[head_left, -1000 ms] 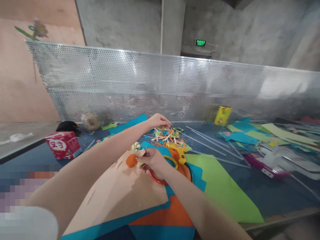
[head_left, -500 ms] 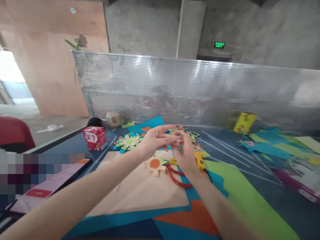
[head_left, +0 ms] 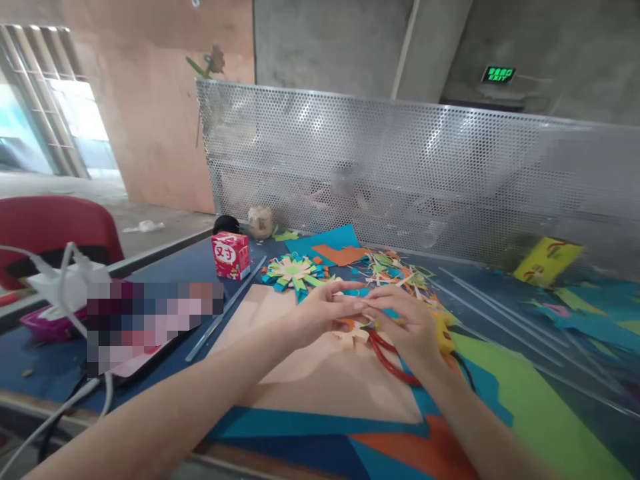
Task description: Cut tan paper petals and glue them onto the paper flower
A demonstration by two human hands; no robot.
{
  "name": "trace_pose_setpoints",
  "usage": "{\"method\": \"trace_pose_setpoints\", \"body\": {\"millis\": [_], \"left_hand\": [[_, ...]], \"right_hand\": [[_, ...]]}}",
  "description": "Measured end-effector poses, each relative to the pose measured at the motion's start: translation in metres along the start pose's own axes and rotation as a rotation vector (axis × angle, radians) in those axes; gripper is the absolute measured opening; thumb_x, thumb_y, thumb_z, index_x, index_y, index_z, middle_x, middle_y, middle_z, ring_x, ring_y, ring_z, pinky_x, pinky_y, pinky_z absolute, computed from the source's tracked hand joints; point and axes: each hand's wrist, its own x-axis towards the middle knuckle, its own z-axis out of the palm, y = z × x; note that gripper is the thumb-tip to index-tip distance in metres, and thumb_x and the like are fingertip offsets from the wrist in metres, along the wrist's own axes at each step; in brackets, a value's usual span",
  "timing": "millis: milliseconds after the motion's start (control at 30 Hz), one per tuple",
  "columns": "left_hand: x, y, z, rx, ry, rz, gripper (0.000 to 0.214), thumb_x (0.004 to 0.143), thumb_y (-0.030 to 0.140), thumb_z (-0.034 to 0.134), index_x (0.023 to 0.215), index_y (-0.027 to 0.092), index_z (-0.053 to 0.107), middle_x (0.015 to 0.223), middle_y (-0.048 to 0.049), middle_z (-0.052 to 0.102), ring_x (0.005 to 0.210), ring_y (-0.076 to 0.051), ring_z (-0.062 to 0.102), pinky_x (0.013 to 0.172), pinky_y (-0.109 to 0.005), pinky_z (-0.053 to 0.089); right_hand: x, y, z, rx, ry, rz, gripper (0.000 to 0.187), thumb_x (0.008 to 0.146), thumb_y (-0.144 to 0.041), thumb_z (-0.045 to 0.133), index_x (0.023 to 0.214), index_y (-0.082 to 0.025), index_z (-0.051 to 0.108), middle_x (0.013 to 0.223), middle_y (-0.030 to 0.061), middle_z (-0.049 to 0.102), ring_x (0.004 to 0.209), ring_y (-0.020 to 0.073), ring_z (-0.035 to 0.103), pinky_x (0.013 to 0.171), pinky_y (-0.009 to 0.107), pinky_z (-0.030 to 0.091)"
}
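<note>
Over the beige paper sheet (head_left: pixel 280 387), my left hand (head_left: pixel 320 313) and my right hand (head_left: pixel 410 323) meet at the fingertips. Both are closed in a pinch; whatever lies between the fingers is too small or hidden to make out. Just below them a beige paper flower (head_left: pixel 353 338) with an orange centre is partly covered. Scissors with red handles (head_left: pixel 393 363) lie beneath my right hand, their blades mostly hidden. A yellow glue gun (head_left: pixel 444 331) with a black cord is beside my right wrist. Beyond my left hand sits a green, beige and blue paper flower (head_left: pixel 294 270).
Paper scraps (head_left: pixel 395 270) are heaped behind my hands. A pink box (head_left: pixel 231 255) and a phone-like screen (head_left: pixel 150 347) are on the left. Clear sticks (head_left: pixel 500 320), green paper (head_left: pixel 545 393) and a yellow box (head_left: pixel 547 261) lie right. A perforated metal screen (head_left: pixel 370 160) borders the back.
The view has turned left, so the table's contents appear further right. My hands have stayed together above the beige sheet, with the fingers shifted slightly and the fingertips still touching.
</note>
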Motion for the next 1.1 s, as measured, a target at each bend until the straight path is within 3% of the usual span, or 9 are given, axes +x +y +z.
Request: {"method": "trace_pose_setpoints", "body": {"millis": [200, 367, 533, 633, 800, 1000, 1100], "left_hand": [[-0.003, 0.006, 0.003, 0.246, 0.134, 0.203, 0.043, 0.059, 0.031, 0.071, 0.095, 0.013, 0.054, 0.056, 0.0015, 0.059, 0.055, -0.01, 0.056, 0.051, -0.02, 0.038], [-0.001, 0.001, 0.0, 0.393, 0.185, 0.329, 0.038, 0.062, 0.032, 0.068, 0.092, 0.014, 0.053, 0.056, 0.0028, 0.058, 0.056, -0.009, 0.056, 0.053, -0.02, 0.04], [0.002, -0.003, -0.002, 0.355, 0.188, 0.313, 0.035, 0.062, 0.029, 0.068, 0.09, 0.014, 0.053, 0.055, 0.0032, 0.058, 0.058, -0.01, 0.058, 0.054, -0.02, 0.041], [0.001, 0.001, -0.001, 0.327, 0.221, 0.273, 0.031, 0.062, 0.025, 0.069, 0.087, 0.013, 0.054, 0.054, 0.0034, 0.057, 0.056, -0.01, 0.058, 0.053, -0.019, 0.042], [0.002, 0.004, -0.001, 0.327, 0.248, 0.249, 0.021, 0.068, 0.02, 0.063, 0.086, 0.013, 0.055, 0.061, 0.0005, 0.062, 0.054, -0.009, 0.058, 0.049, -0.018, 0.041], [0.004, 0.004, -0.004, 0.381, 0.272, 0.291, 0.014, 0.076, 0.023, 0.052, 0.085, 0.013, 0.056, 0.067, -0.0029, 0.063, 0.056, -0.009, 0.059, 0.045, -0.017, 0.04], [0.005, 0.004, -0.006, 0.37, 0.315, 0.297, 0.01, 0.075, 0.02, 0.052, 0.081, 0.013, 0.056, 0.066, -0.002, 0.063, 0.053, -0.008, 0.057, 0.043, -0.017, 0.038]], "right_hand": [[0.0, -0.003, 0.003, -0.075, -0.002, 0.139, 0.012, 0.077, -0.017, 0.053, 0.067, -0.019, 0.059, 0.069, 0.0006, 0.061, 0.069, 0.013, 0.056, 0.064, 0.025, 0.044], [-0.002, -0.001, 0.008, -0.103, 0.021, 0.233, 0.008, 0.073, -0.016, 0.053, 0.068, -0.018, 0.059, 0.065, 0.0001, 0.058, 0.062, 0.0123, 0.055, 0.057, 0.023, 0.044], [-0.003, 0.001, 0.007, -0.102, 0.034, 0.309, 0.008, 0.072, -0.018, 0.054, 0.068, -0.018, 0.061, 0.066, 0.0001, 0.06, 0.061, 0.0118, 0.055, 0.056, 0.022, 0.044], [-0.002, 0.003, 0.005, -0.086, 0.078, 0.434, 0.008, 0.072, -0.024, 0.056, 0.071, -0.018, 0.062, 0.063, -0.0006, 0.06, 0.054, 0.0103, 0.053, 0.051, 0.021, 0.042], [0.001, 0.009, 0.004, 0.137, 0.079, 0.617, 0.015, 0.073, -0.031, 0.055, 0.073, -0.017, 0.06, 0.045, -0.0056, 0.049, 0.038, 0.0071, 0.043, 0.039, 0.019, 0.035], [0.002, 0.023, 0.004, 0.46, 0.104, 0.757, 0.023, 0.072, -0.036, 0.056, 0.076, -0.015, 0.063, 0.069, 0.0013, 0.06, 0.04, 0.0055, 0.046, 0.038, 0.02, 0.035], [0.001, 0.024, 0.004, 0.477, 0.123, 0.798, 0.025, 0.068, -0.038, 0.062, 0.072, -0.014, 0.063, 0.065, 0.0003, 0.059, 0.04, 0.0057, 0.046, 0.036, 0.019, 0.037]]}}
